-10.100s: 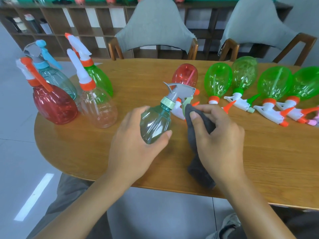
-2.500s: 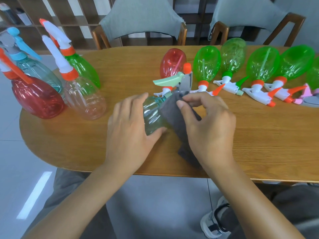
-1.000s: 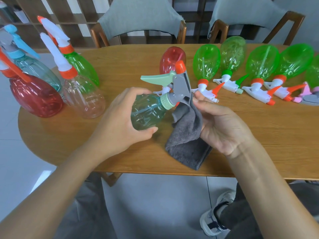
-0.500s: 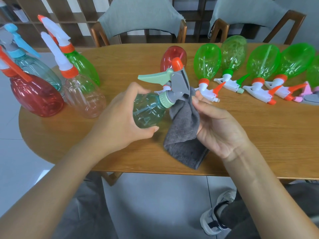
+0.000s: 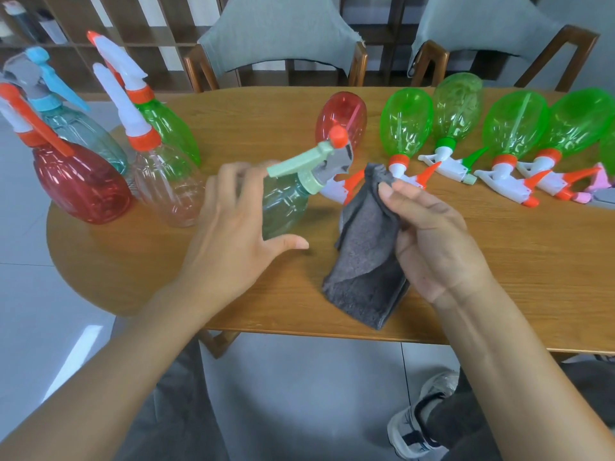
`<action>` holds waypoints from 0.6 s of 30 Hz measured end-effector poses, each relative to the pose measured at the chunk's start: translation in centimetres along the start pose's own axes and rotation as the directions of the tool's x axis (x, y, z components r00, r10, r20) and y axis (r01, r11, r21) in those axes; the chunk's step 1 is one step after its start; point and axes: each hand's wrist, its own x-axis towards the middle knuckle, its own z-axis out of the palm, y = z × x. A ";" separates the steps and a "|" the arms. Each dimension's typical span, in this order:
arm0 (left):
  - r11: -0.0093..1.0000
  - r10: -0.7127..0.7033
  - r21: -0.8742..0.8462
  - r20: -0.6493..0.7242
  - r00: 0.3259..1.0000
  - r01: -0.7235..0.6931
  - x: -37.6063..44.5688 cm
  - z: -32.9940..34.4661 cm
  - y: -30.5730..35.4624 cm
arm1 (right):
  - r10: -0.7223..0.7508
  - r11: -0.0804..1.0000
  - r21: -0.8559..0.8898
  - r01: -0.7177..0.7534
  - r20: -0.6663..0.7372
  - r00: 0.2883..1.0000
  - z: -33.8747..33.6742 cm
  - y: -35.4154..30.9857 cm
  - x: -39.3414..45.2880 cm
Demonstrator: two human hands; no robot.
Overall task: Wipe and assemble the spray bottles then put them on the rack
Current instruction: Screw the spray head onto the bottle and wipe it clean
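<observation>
Left hand (image 5: 229, 227) wraps the body of a teal spray bottle (image 5: 283, 207), fingers curled behind it, thumb stretched out in front near the base. Bottle is tilted, held above the wooden bench (image 5: 499, 267); its pale green trigger head (image 5: 312, 159) with orange nozzle tip points up and to the right.

Right hand (image 5: 432, 237) holds a grey cloth (image 5: 366, 257), palm turned up. Fingertips pinch the bunched top of the cloth just beside the bottle's head; the rest hangs down onto the bench edge. Cloth and bottle are apart, a narrow gap between them.

Far left of bench: four assembled bottles stand upright together, a red one (image 5: 80, 184), a clear one (image 5: 166, 191), a blue one (image 5: 83, 134) and a green one (image 5: 169, 128).

Behind the hands: a red bottle (image 5: 341, 119) lies on its side. To its right, a row of green bottles (image 5: 407, 123) lies down, white trigger heads facing the near edge.

Two grey-backed chairs (image 5: 283, 31) stand beyond the bench.
</observation>
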 end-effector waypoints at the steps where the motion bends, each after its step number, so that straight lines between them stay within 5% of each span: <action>1: 1.000 0.009 0.026 -0.012 1.000 -0.009 -0.2 0.1 0.2 | -0.003 1.000 0.006 0.003 -0.016 1.000 0.1 0.1 -0.1; 7: 0.998 0.022 0.052 0.000 1.000 -0.022 -0.9 0.3 1.0 | 0.018 0.999 -0.026 -0.020 -0.074 0.997 0.0 0.5 -0.1; 13: 0.993 -0.075 0.087 0.010 0.997 0.074 -0.5 -0.6 1.0 | -0.007 0.969 -0.249 -0.009 -0.064 0.998 -0.2 0.5 -0.2; 18: 0.984 -0.124 0.121 -0.058 0.991 0.130 -0.5 0.2 1.2 | 0.015 0.977 -0.211 -0.039 -0.111 0.994 -0.3 0.4 0.0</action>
